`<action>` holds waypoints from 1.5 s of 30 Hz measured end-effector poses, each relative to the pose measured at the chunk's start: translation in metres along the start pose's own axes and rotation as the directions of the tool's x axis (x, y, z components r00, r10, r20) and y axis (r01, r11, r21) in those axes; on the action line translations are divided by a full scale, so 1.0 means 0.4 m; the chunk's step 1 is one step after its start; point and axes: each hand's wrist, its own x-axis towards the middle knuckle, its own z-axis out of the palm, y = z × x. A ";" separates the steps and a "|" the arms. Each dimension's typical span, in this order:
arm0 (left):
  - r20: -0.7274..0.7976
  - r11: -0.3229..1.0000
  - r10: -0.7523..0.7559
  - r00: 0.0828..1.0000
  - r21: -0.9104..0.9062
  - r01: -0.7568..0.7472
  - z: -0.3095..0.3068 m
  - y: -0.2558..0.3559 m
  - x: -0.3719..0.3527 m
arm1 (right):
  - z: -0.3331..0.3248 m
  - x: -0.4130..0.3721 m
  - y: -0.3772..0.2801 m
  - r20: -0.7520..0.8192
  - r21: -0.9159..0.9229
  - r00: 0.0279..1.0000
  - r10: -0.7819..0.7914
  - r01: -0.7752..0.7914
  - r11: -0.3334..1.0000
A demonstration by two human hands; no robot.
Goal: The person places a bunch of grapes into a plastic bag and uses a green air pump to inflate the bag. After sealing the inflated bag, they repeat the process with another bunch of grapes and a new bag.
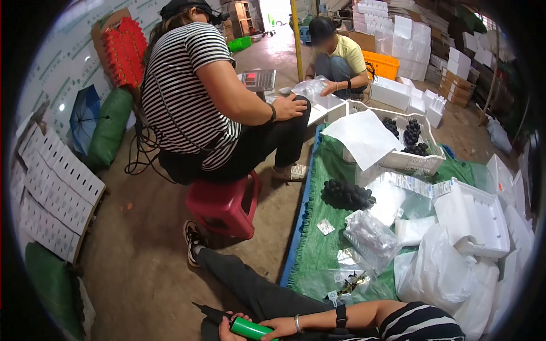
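Observation:
At the bottom edge, my left hand [227,329] is closed around the front part of a green hand pump [248,328] with a black tapered nozzle pointing left. My right hand [278,326] is closed on the pump's other end; part of it is cut off by the frame. My outstretched leg in dark trousers [244,284] lies just beyond the hands. To the right of it, on a green mat [310,250], lie a bunch of dark grapes [348,194], a clear plastic bag [372,238] and a small white packet [325,227].
A person in a striped shirt [193,85] sits on a red stool [224,204]. Another person in yellow [350,62] crouches behind, handling clear plastic. A white crate [392,162] holds grapes. White foam trays [480,219] and bags stand right; stacked cartons [60,182] stand left.

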 end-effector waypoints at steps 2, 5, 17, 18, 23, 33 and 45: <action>-0.009 1.000 -0.001 1.000 0.001 0.001 -0.025 -0.006 0.003 | -0.005 0.007 0.010 0.031 0.023 0.999 0.008 -0.008 1.000; 0.084 0.999 0.048 0.995 0.003 -0.048 -0.084 -0.034 0.048 | -0.048 0.097 0.114 -0.071 -0.181 0.962 -0.264 0.247 0.952; 0.023 0.997 0.060 0.998 -0.054 -0.059 -0.061 -0.029 0.047 | -0.016 0.083 0.097 -0.100 -0.234 0.948 -0.304 0.274 0.933; 0.003 0.996 0.071 0.998 -0.047 -0.070 -0.062 -0.029 0.043 | -0.013 0.082 0.097 -0.101 -0.238 0.946 -0.307 0.277 0.931; 0.011 0.996 0.082 0.997 -0.028 -0.082 -0.079 -0.031 0.038 | 0.000 0.078 0.102 -0.128 -0.232 0.929 -0.346 0.311 0.922; 0.006 0.997 0.073 0.997 -0.034 -0.073 -0.078 -0.033 0.037 | -0.011 0.087 0.108 -0.057 -0.208 0.949 -0.309 0.291 0.934; 0.010 0.996 0.077 0.997 -0.038 -0.077 -0.060 -0.025 0.025 | -0.019 0.093 0.108 -0.032 -0.171 0.954 -0.297 0.287 0.942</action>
